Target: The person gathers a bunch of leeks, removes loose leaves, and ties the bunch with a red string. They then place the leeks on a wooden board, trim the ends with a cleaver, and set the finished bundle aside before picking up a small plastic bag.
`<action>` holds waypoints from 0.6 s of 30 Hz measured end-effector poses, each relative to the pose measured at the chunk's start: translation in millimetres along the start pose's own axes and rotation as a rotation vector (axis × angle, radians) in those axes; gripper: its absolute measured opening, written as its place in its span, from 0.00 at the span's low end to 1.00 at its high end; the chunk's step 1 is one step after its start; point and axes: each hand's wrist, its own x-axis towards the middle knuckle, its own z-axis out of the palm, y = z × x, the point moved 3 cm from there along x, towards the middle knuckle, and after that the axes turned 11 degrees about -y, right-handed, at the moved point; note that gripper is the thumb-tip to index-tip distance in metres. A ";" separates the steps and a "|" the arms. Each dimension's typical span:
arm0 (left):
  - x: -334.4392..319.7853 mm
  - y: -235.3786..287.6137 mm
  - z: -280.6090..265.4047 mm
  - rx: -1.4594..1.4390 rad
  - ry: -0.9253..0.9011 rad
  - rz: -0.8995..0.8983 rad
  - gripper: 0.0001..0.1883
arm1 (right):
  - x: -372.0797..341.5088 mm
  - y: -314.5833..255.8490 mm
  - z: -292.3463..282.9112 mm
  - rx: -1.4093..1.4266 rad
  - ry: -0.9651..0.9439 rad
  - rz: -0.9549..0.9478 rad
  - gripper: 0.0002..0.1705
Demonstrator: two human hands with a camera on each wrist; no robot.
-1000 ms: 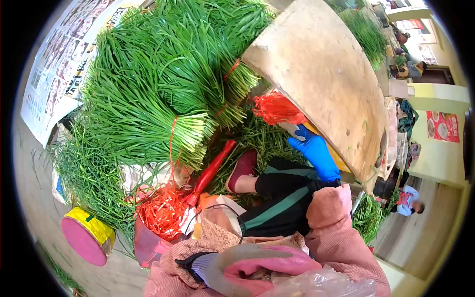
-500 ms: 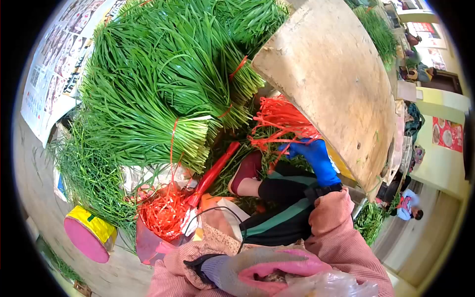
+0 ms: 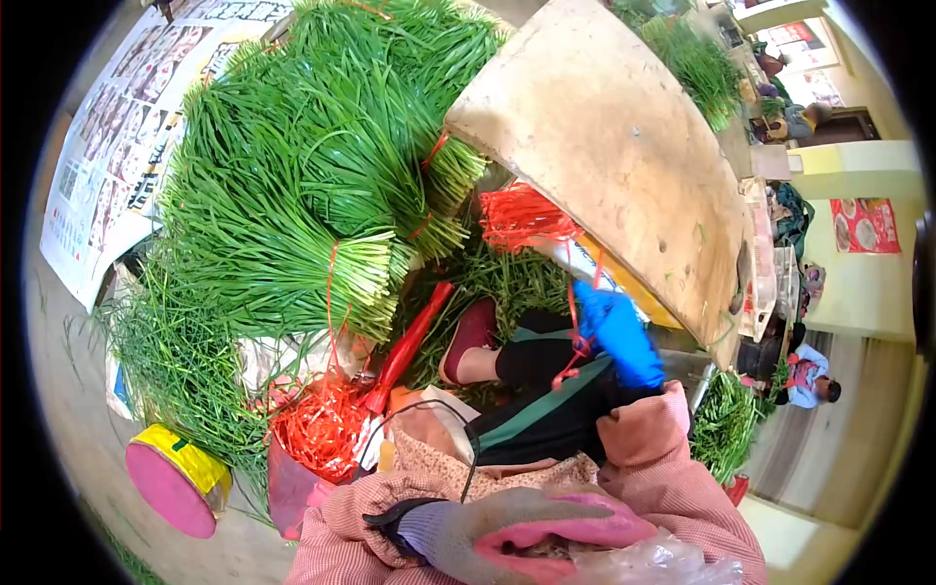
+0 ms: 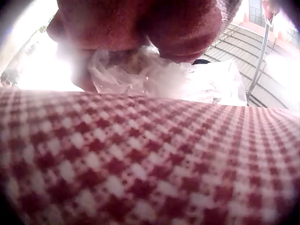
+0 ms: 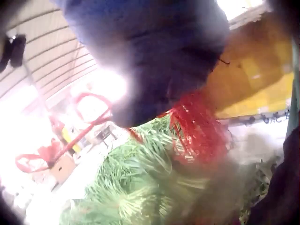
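In the head view my right hand (image 3: 624, 336), in a blue glove, pinches a red plastic strip (image 3: 568, 372) that hangs in loops over the dark trouser leg. The same hand looms dark in the right wrist view, with the looped strip (image 5: 77, 145) sticking out from it. Just beyond it, a bundle of red plastic strips (image 3: 526, 216) hangs beside the wooden board (image 3: 624, 136). My left hand (image 3: 546, 526), in a grey and pink glove, curls around a crumpled clear plastic bag (image 3: 663, 561) close to the chest. What is inside the bag is mostly hidden.
Tied bundles of green chives (image 3: 292, 195) pile up at the left and front. Loose green stalks (image 3: 175, 341) lie beside a round pink-topped stool (image 3: 171, 487). A red tool handle (image 3: 414, 336) leans near the tangled red strips (image 3: 322, 424). Printed newspaper sheets (image 3: 127, 127) spread at far left.
My right hand reached to the hanging red strips, drew some out, and has come away with one strip. The left hand stays at the chest with the bag.
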 end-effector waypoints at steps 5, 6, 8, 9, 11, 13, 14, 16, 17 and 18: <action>-0.4 -16.9 25.6 -0.001 -0.003 0.091 0.22 | -49.5 -6.8 72.4 -0.200 -0.325 -0.276 0.25; -1.6 -22.2 30.1 -0.065 0.018 0.094 0.23 | -64.0 -2.1 96.5 -0.394 -0.368 -0.558 0.25; -5.1 -29.4 34.7 -0.086 -0.036 -0.015 0.24 | -89.0 -6.5 119.4 -0.105 -0.632 -0.145 0.23; -7.2 -32.6 35.3 -0.103 -0.076 -0.118 0.26 | -93.4 -8.1 119.4 -0.050 -0.600 -0.170 0.25; -10.9 -37.1 36.6 -0.094 -0.138 -0.265 0.28 | -93.7 -9.6 87.1 0.239 -0.449 -0.271 0.26; -1.6 -28.3 35.5 -0.074 -0.194 -0.605 0.30 | -95.1 -7.6 23.9 0.692 -0.156 -0.306 0.26; 5.7 -34.2 40.5 -0.062 -0.221 -0.616 0.30 | -100.3 -6.1 -14.5 0.872 -0.005 -0.252 0.26; 15.0 -46.3 43.9 -0.038 0.233 -0.469 0.16 | -118.6 10.4 -85.2 0.562 0.430 -0.513 0.26; -2.7 -56.2 37.0 -0.309 0.039 -0.655 0.31 | -133.9 22.4 -115.5 0.517 0.586 -0.504 0.27; -9.8 -65.3 33.0 -0.429 0.155 -0.760 0.29 | -149.9 32.1 -141.6 0.472 0.737 -0.488 0.29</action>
